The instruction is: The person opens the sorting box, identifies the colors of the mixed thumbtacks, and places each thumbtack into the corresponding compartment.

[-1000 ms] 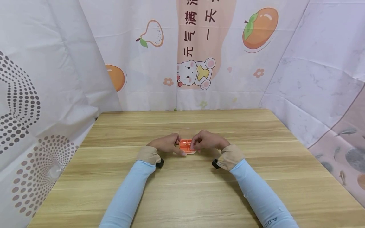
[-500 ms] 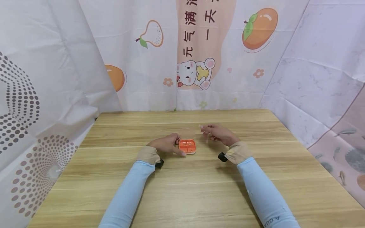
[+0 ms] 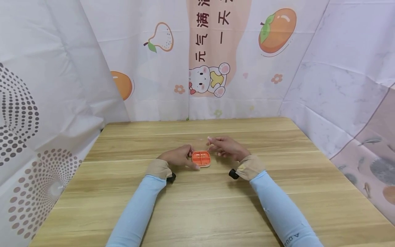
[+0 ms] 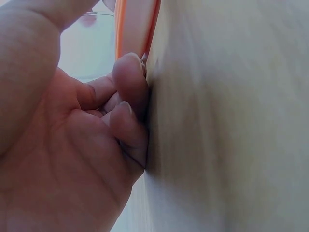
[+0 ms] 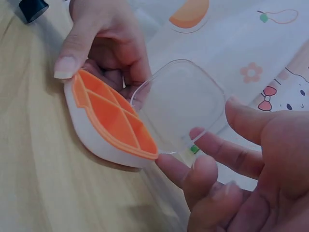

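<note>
A small pill box point(image 3: 201, 159) with orange compartments and a white base sits on the table, its clear lid point(image 5: 178, 106) standing up along the far side. My left hand point(image 3: 179, 156) grips the box at its left end. The left thumb point(image 5: 70, 63) lies at the near corner, and the other fingers curl behind the side. At the lid's right edge, my right hand point(image 3: 228, 147) has its thumb point(image 5: 236, 108) on the rim and its index finger point(image 5: 217, 147) behind it, pinching the lid. The remaining right fingers are bent close to the box's right end.
The wood-grain table point(image 3: 197, 206) extends around both hands. A printed curtain point(image 3: 172, 68) hangs behind its far edge, with more cloth at the left point(image 3: 61, 85) and right point(image 3: 345, 68). A black wrist camera point(image 3: 233, 174) hangs under the right wrist.
My right hand was over the right compartments, drew away up and to the right, then came back left to the lid's edge. The left hand kept its grip on the box.
</note>
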The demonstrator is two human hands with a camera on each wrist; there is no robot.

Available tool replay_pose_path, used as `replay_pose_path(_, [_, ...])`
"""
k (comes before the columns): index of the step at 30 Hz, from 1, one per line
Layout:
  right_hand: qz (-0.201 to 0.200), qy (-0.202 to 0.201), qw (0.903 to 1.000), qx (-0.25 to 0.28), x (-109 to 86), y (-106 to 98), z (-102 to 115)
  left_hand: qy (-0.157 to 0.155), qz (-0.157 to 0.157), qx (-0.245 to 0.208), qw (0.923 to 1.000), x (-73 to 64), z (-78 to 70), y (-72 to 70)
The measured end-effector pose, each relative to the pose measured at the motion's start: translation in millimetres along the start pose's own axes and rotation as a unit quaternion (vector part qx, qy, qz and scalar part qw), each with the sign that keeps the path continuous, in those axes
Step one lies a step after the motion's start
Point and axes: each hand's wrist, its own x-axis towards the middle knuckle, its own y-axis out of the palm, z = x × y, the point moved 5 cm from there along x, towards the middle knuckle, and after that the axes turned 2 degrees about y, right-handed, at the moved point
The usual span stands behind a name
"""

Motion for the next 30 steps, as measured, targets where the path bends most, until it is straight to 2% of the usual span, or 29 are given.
replay_pose_path(13, [0.003, 0.0, 1.0, 0.0, -2.0, 1.3, 1.0, -0.007, 0.0, 0.012, 0.9999, 0.6, 0.9, -0.5])
replay_pose_path(21, [0.017, -0.024, 0.9995, -0.009, -1.5, -1.1, 2.2, -0.007, -0.003, 0.008, 0.9999, -0.9, -0.1, -0.8])
replay_pose_path(24, [0.022, -0.036, 0.9989, -0.021, -1.4, -2.1, 2.5, 0.006, 0.001, -0.002, 1.0, -0.7, -1.1, -0.5])
replay_pose_path(30, [0.038, -0.068, 0.9932, -0.086, -2.6, -2.7, 4.4, 0.054, 0.025, -0.019, 0.9981, 2.7, -4.2, 1.7])
